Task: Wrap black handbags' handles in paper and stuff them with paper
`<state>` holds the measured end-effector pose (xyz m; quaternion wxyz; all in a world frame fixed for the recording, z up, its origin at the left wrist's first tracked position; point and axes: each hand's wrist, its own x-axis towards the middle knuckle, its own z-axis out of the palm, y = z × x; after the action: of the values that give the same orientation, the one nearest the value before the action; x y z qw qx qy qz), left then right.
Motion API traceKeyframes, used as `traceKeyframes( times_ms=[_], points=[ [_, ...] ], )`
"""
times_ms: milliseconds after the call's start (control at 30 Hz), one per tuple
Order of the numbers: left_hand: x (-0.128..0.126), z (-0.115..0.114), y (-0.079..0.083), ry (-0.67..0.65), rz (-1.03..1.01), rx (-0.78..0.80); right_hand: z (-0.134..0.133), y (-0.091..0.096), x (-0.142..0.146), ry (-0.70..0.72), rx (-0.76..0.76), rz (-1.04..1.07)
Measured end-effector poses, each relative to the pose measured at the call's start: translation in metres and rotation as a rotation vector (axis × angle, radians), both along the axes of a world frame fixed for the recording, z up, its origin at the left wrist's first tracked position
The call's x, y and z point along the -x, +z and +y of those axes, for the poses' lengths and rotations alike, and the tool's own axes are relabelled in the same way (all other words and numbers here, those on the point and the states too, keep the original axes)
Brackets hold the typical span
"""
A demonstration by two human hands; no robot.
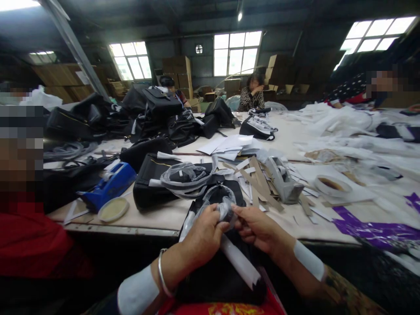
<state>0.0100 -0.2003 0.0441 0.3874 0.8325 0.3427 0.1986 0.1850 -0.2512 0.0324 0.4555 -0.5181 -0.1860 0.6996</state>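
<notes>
A black handbag (216, 275) lies on my lap against the table's front edge, with a white paper strip across it. My left hand (203, 236) is closed, pinching the clear plastic wrap (226, 205) on the bag's handle. My right hand (259, 227) grips the same wrapped handle from the right, fingers curled. A second black bag (157, 183) lies on the table just beyond, its handle also wrapped in clear plastic.
A blue tape dispenser (110, 186) and a tape roll (113, 210) sit at the left, a grey tape dispenser (284, 179) and cardboard strips at the right. Black bags pile up at the back left. A person in red sits at my left; others sit across the table.
</notes>
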Motion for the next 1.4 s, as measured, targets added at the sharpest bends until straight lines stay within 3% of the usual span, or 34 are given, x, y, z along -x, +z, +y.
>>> traceKeyframes(
  times_ms=[67,167,300,367,467,567,633,767,967,1233,1400],
  points=[
    [0.000,-0.001,-0.001,-0.009,0.005,0.021,0.004,-0.002,0.003,-0.042,0.038,0.068],
    [-0.001,0.001,0.000,-0.041,-0.055,0.118,0.005,-0.005,0.010,-0.091,-0.026,0.063],
    [-0.007,0.007,-0.001,-0.002,-0.131,0.595,0.001,-0.006,0.024,-0.090,-0.162,-0.114],
    [-0.010,0.011,-0.005,0.067,-0.161,0.742,0.000,-0.007,0.024,-0.038,-0.234,-0.248],
    [-0.009,0.016,-0.014,0.120,-0.161,0.735,0.005,-0.010,0.005,0.093,-0.371,-0.588],
    [-0.005,0.019,-0.017,0.141,-0.122,0.688,0.022,-0.015,-0.026,0.105,-0.469,-1.041],
    [-0.003,0.020,-0.017,0.126,-0.100,0.653,0.036,-0.017,-0.039,0.123,-0.491,-1.203],
    [-0.003,0.018,-0.015,0.108,-0.057,0.625,0.057,-0.021,-0.035,0.219,-0.487,-1.330],
    [0.000,0.021,-0.014,0.126,-0.093,0.657,0.066,-0.024,-0.009,0.240,-0.441,-1.618],
    [0.005,0.032,-0.009,0.182,-0.242,0.966,0.064,-0.024,-0.035,0.280,-0.464,-1.779],
    [0.006,0.036,-0.007,0.183,-0.263,1.018,0.052,-0.015,-0.043,0.399,-0.763,-1.677]
  ],
)
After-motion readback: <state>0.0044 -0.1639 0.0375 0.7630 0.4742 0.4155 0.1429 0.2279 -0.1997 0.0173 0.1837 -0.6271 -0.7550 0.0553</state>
